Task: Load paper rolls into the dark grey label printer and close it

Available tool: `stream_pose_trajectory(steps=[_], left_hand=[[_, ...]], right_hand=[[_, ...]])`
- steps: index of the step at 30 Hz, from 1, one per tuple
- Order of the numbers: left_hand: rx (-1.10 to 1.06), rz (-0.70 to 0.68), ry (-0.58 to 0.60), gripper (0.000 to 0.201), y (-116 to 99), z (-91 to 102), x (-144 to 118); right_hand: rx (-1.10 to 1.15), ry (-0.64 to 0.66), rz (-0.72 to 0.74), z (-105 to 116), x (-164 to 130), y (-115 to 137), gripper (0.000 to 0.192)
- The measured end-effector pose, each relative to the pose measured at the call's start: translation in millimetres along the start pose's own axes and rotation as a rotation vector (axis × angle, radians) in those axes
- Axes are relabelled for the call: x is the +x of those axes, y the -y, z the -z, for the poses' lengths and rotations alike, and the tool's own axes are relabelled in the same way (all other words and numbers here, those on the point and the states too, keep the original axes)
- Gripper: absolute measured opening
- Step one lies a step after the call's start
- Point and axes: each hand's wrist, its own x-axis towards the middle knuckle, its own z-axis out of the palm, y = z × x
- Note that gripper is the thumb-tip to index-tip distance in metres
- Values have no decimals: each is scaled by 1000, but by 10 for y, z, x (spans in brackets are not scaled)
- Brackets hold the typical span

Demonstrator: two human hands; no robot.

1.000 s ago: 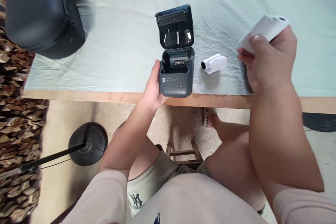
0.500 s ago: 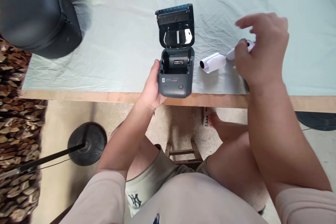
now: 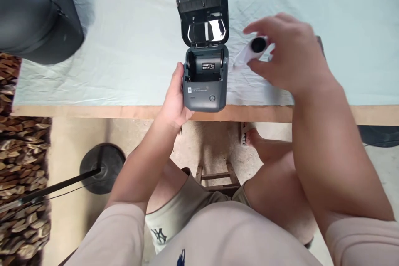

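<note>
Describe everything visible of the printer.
The printer is dark blue-grey, apparently plastic, with rounded corners. Its lid stands open, tipped back, showing a glossy window. The open bay shows a small black label; the front face carries a round button and pale print. The left hand grips it from its left side, over the near edge of the table; whether the table supports it is unclear.

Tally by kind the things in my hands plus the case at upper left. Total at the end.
Printer, lid open, in the left hand: 1
Paper roll, in the right hand: 1
Black case, cut off by the frame: 1
Total: 3. Anything hidden behind the right hand is uncounted.
</note>
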Motion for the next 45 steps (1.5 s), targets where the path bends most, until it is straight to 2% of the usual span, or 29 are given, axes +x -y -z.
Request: stream_pose_trajectory(steps=[2,4,6,8,10,12,15,19,21,25,29,34,38,42,43,45], left_hand=[[10,39,-44,67,-28,-36,-2],[22,96,-57,63,-62,-63,3],[30,126,-43,57,-82,-68,15],[29,109,-34,54,-73,-51,30],[32,75,-24,52,-35,-22,40],[46,32,7,49,14,8,37],[101,-63,94,45,71,44,7],[213,-128,135,57,88,79,-32],[235,-130,137,56,86,86,-35],[233,-119,148,58,86,82,-21],[213,-122,138,57,87,82,-4],[181,-85,118,58,80,84,38],[99,-74,140,60,70,78,68],[158,-94,169,64,51,109,53],[186,-90,179,66,45,120,45],[224,-94,199,70,36,137,34]], right_hand=[[299,-176,-27,-39,-8,-30,49],[694,-301,-127,-156,25,-79,32],[1003,-306,-255,-302,69,-105,28],[1102,-241,-289,-419,84,-80,35],[970,-235,-182,-474,52,-1,31],[710,-298,-25,-468,-13,112,19],[383,-350,101,-390,-108,281,21],[208,-213,131,-282,-140,408,11],[120,-143,119,-244,-120,431,6],[-31,-60,109,-216,-92,435,10],[-68,-83,194,-299,-116,377,19],[10,-339,373,-532,-144,236,20],[104,-335,538,-600,-203,195,20],[209,-304,587,-579,-197,134,15],[270,-349,584,-588,-168,98,17],[440,-517,501,-630,-91,13,17]])
